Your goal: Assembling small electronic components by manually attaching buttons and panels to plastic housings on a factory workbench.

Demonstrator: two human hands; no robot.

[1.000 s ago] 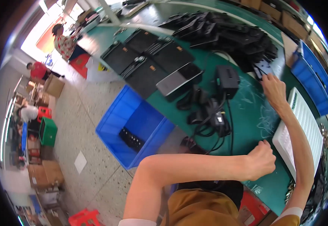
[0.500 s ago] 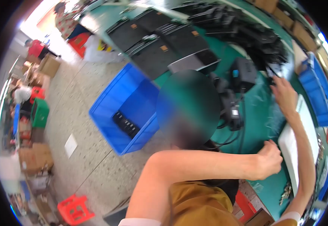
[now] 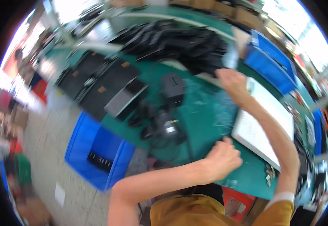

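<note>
My left hand is curled above the green table, near its front edge; whatever it may hold is hidden. Farther off, my right hand has its fingers bent against the right end of a heap of black pieces. Motion blur hides whether one of those pieces is in its grasp. Under my right forearm lies a flat white box. Crumpled clear plastic rests between my two hands. Left of the plastic stand a black boxy device and a clump of black cabled parts.
A blue bin with a black strip-shaped part inside stands left of the table. Dark flat panels and a grey-topped device lie at the table's left. Another blue bin is at the back right; keys lie near the front edge.
The view has swung to the right, so the table and bin appear farther left. My right hand's fingers, stretched out before, are now bent at the black heap. My left hand remains curled.
</note>
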